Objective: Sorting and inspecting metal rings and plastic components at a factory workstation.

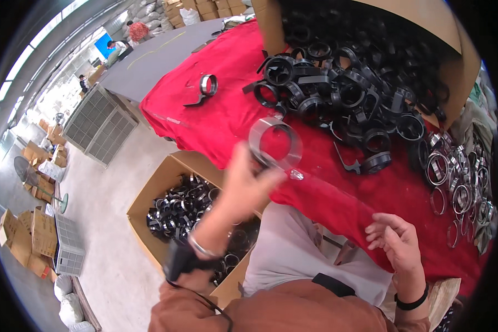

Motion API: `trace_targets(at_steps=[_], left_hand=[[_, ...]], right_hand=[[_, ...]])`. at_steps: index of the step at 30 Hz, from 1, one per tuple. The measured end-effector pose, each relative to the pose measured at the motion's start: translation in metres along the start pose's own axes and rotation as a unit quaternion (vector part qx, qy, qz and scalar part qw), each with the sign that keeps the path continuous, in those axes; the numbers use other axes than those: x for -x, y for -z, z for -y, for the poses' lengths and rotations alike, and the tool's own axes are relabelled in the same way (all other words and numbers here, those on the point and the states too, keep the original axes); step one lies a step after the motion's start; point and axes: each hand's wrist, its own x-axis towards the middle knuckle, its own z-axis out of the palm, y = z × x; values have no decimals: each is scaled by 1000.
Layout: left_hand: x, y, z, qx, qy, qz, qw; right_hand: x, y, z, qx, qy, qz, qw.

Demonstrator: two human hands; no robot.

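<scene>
Cloth [232,61], red and softly creased, lies spread before us, with a smooth grey surface [166,61] beyond it. Across its far right, glossy black rings [312,83], many with flat stems, heap up and spill from a cardboard box [268,25]. Nearer the right edge, thin, bright metal bands [460,196] lie in a loose tangle. Our left hand [246,185] is closed around the lower rim of a hoop [257,135], round, wide and shiny, though motion blurs it; it stands above our fingers, over the cloth. Our right hand [395,243] is loosely spread, fingers half curled, beside the cloth's near edge and well apart from the hoop. Past our left hand, a silver-lined clamp [213,86] with a dark stem lies alone. Lower left, a carton [196,161] holds more dark, glinting pieces [174,207].
</scene>
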Motion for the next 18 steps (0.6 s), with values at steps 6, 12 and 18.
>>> trace_targets(at_steps=[6, 12, 18], left_hand=[[-137, 117, 44, -393, 98, -111, 907], [-219, 137, 93, -513, -4, -113, 851], [-199, 97, 94, -711, -13, -266, 651]], right_hand=[[13, -1, 8, 45, -74, -16, 996], [18, -6, 10, 92, -81, -10, 992], [28, 0, 11, 109, -91, -31, 989]])
